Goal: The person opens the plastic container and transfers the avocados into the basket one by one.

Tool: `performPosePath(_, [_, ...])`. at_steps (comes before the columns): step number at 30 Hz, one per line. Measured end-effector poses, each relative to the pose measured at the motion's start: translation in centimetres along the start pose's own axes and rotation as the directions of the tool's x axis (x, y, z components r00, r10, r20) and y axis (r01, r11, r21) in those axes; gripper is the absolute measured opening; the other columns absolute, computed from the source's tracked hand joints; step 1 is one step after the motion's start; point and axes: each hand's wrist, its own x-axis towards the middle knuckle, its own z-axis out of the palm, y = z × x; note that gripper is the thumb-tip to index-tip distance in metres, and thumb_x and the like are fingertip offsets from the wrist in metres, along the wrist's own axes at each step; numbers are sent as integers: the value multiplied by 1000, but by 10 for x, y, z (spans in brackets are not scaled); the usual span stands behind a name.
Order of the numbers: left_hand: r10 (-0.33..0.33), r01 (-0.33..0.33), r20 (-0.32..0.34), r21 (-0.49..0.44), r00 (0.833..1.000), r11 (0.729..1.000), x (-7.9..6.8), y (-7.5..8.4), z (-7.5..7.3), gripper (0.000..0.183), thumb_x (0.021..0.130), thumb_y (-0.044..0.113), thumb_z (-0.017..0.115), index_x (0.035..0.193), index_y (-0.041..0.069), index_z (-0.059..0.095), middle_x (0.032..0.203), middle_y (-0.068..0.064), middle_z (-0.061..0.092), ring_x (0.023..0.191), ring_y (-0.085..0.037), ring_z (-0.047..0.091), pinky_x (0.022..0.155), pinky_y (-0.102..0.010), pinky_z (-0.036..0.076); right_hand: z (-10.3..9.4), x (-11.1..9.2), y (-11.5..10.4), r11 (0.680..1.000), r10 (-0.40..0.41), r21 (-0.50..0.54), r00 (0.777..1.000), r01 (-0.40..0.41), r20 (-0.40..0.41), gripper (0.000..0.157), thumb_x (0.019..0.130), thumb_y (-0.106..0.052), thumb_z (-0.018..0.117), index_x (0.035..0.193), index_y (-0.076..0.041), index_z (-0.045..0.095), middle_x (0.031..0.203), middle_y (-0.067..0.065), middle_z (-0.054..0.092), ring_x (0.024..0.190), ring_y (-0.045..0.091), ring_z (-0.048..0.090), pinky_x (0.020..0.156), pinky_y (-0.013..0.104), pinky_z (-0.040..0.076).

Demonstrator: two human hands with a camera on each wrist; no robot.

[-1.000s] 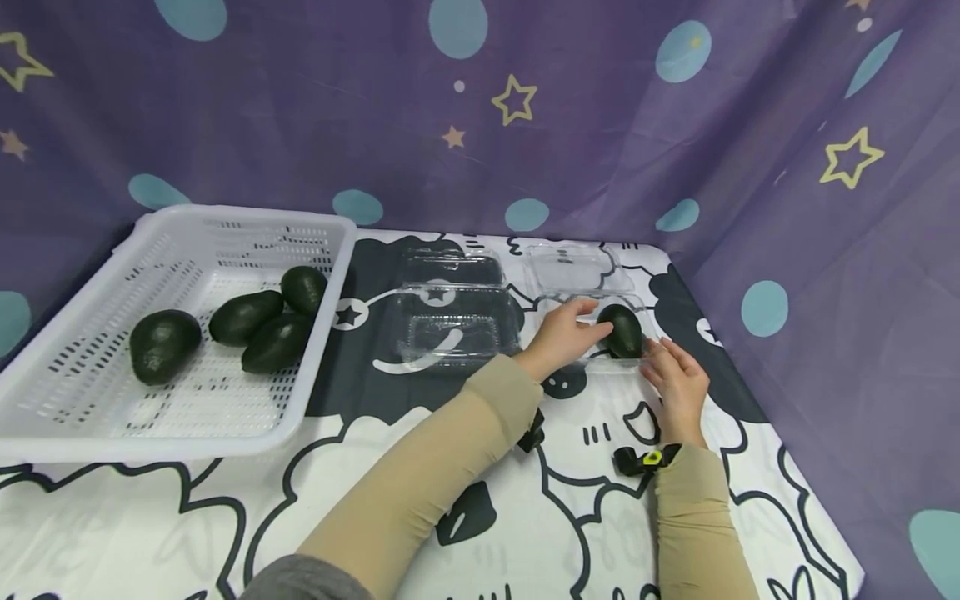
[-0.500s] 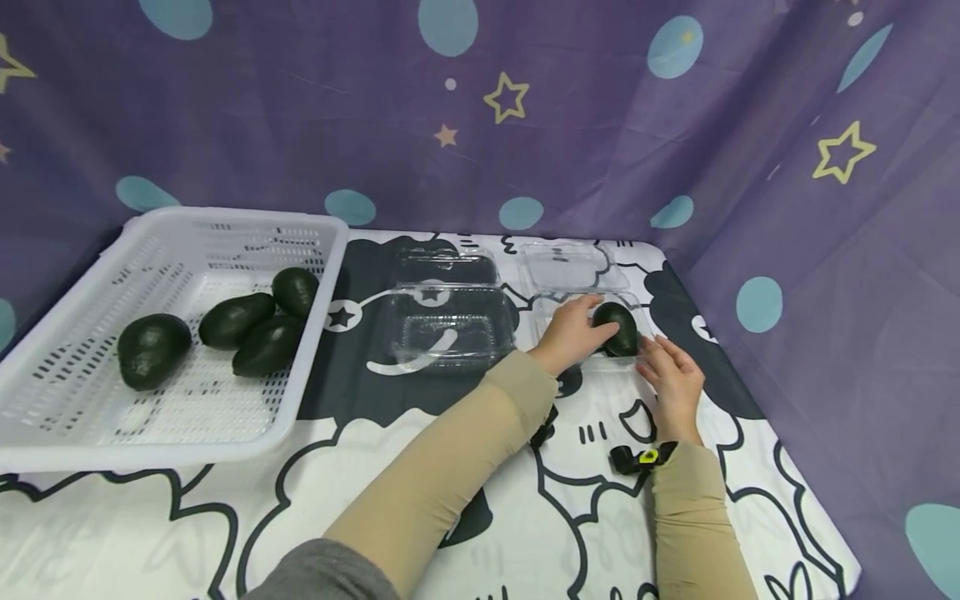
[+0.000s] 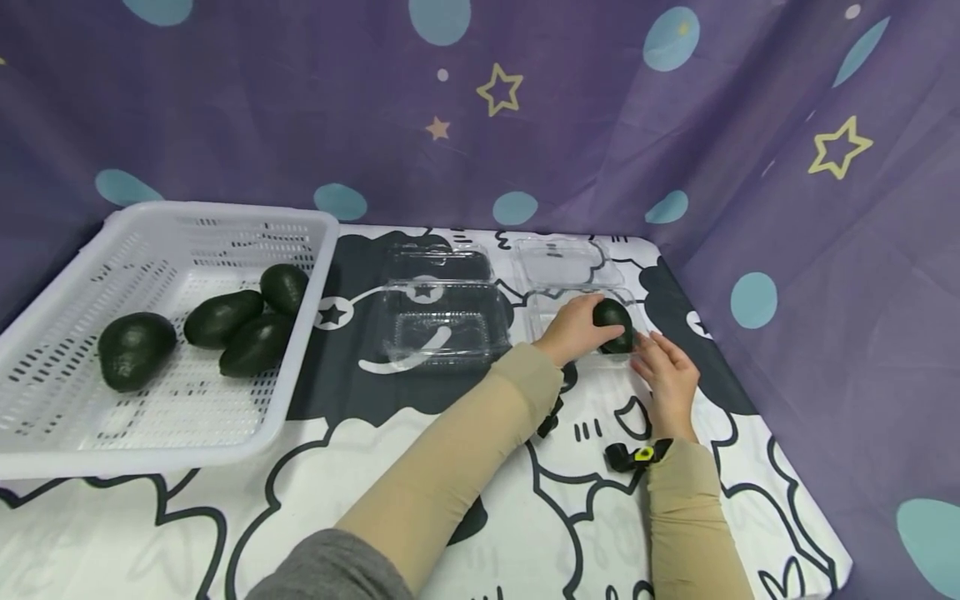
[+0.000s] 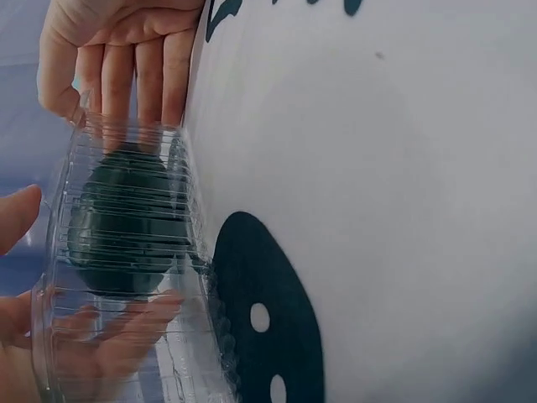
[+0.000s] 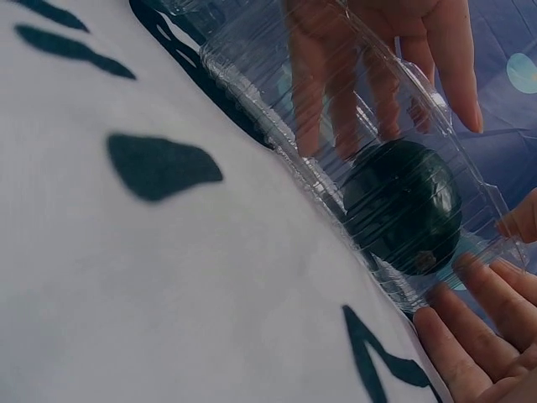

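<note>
A dark green avocado (image 3: 613, 321) sits in the right-hand clear plastic container (image 4: 71, 336), whose lid (image 3: 566, 262) is folded back. My left hand (image 3: 576, 328) reaches inside from the left. Its fingers (image 5: 336, 101) are extended, the tips close to the avocado, while the thumb stands apart from it in the right wrist view. Whether they touch is hard to tell. My right hand (image 3: 669, 379) is at the container's right end, with the thumb at the rim (image 4: 63, 96) and the fingers against the outer wall, holding it there.
A second clear container (image 3: 446, 321) lies with its lid open to the left. Further left, a white perforated basket (image 3: 300, 350) holds several avocados (image 3: 135, 350). Patterned cloth (image 3: 337, 500) covers the table, and a purple curtain (image 3: 300, 108) hangs behind and to the right.
The left hand has shifted slightly right and farther over the avocado. The right hand stays at the container's end. The whole view has drifted a little.
</note>
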Motion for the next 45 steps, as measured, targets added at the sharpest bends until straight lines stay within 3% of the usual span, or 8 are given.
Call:
performPosePath(15, [0,-3,31,90,1000,996,3,1,5,66,97,39,61,153,11,38,154,-8,43,141,-21,43,114,-30,39,0,-2,0,1000,-2,11,1000,2,-1,42,94,-12,65,130,9,57,90,-10,75,81,4,71,74,20,59])
performPosePath(25, [-81,75,22,186,997,980,5,5,12,56,105,37,47,155,16,33,154,-11,37,134,-27,50,108,-37,45,-1,0,1,1000,-2,10,1000,2,-7,41,94,-12,65,129,8,58,89,-13,75,81,4,70,73,21,59])
performPosePath(30, [-77,72,14,219,997,973,3,5,11,53,103,37,51,151,17,41,148,-11,41,128,-27,53,104,-36,48,2,1,1,1000,-5,-7,1000,5,-12,40,94,-13,66,128,6,60,91,-11,75,81,4,70,73,21,59])
performPosePath(37, [-51,45,20,247,999,968,1,6,10,58,101,36,55,152,12,38,153,-5,44,137,-19,48,111,-30,41,2,0,0,1000,-11,-15,1000,11,-1,42,94,-14,65,130,7,58,91,-12,75,82,3,70,75,21,59])
performPosePath(45, [-77,74,4,209,997,975,3,5,10,64,99,40,58,153,14,37,151,-11,40,130,-27,53,107,-36,46,1,0,-2,1000,-4,-7,1000,4,15,44,96,-14,64,132,8,55,89,-15,74,82,2,70,74,20,59])
